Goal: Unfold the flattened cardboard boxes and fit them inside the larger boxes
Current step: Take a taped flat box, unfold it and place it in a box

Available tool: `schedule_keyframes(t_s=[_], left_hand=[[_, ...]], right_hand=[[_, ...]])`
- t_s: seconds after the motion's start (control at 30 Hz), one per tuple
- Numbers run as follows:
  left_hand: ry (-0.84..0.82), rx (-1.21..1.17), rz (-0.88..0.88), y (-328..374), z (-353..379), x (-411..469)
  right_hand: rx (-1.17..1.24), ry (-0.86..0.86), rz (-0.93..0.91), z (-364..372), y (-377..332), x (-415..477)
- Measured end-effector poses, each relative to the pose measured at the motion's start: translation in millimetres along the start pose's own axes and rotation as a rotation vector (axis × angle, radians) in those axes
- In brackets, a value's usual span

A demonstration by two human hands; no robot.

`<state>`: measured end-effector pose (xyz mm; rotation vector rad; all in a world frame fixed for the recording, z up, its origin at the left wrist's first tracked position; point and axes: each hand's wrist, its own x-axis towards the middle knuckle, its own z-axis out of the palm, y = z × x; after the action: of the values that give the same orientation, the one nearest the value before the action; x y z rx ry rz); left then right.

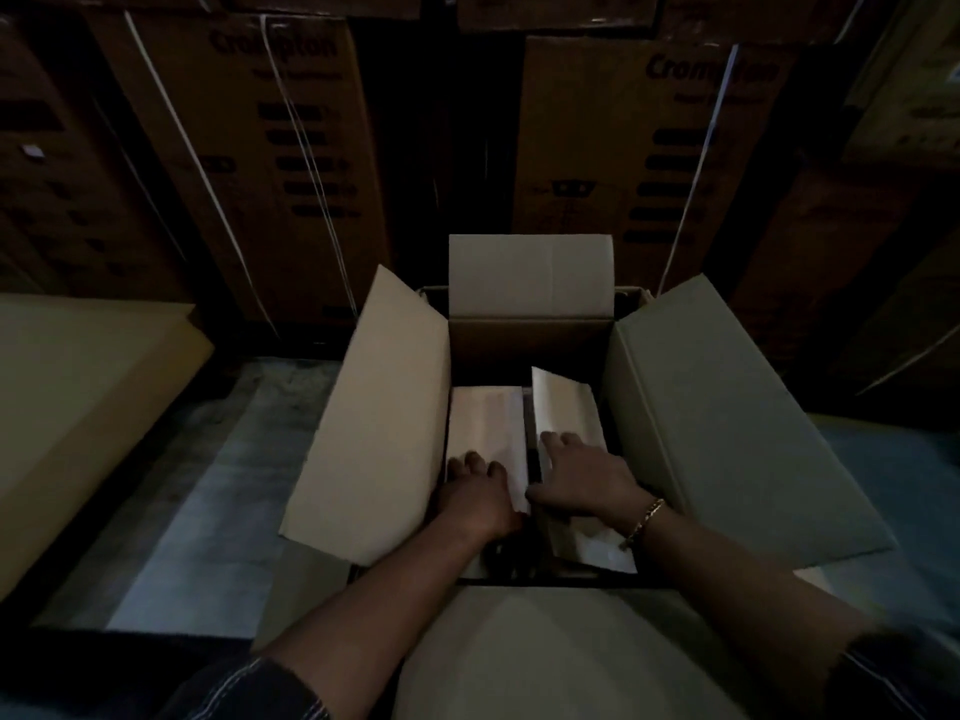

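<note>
Large open cardboard box point(524, 350) on the floor, flaps spread outward, far flap upright, plain brown inside. Within it, two pale smaller boxes side by side: left inner box point(488, 418) lying level near the left wall, right inner box point(563, 407) tilted, a narrow dark gap between them. Grey concrete floor point(197, 485) beneath, dim room. Printed brown cartons point(249, 148) with white straps stacked behind; pale flat cardboard stack point(78, 407) at left. Left hand point(478, 491) down on the left inner box, fingers bent at its near corner, grip impossible to judge. Right hand point(582, 475), bracelet point(644, 519) at the wrist, spread flat and pressing on the right inner box, thumb at its inner edge.
</note>
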<state>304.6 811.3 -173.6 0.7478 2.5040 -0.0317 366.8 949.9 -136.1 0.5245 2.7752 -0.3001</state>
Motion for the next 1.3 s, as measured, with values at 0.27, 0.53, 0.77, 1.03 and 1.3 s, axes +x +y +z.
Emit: schedule_keyframes(t_s=[0.27,0.53,0.77,1.03,1.3], left_hand=[[0.044,0.063,0.017,16.4,-10.5,6.2],[0.362,-0.163,-0.018,-33.2,-70.7,-41.4],[0.591,-0.081,0.013,-43.7,-76.6,-57.9],[0.665,0.276,0.06,-54.1,-61.5,-51.4],[0.613,0.205,0.077,-62.9,-58.8,-51.1]], right_hand=[[0.088,0.15,0.076,-49.9,55.4,-22.5],[0.059,0.147,0.105,-33.7,75.1,-39.4],[0.021,0.302,0.068,-40.7,76.8,-36.8],[-0.745,0.325,-0.022,-45.3,52.8,-36.3],[-0.533,-0.097,-0.077,-16.3,23.4,-4.4]])
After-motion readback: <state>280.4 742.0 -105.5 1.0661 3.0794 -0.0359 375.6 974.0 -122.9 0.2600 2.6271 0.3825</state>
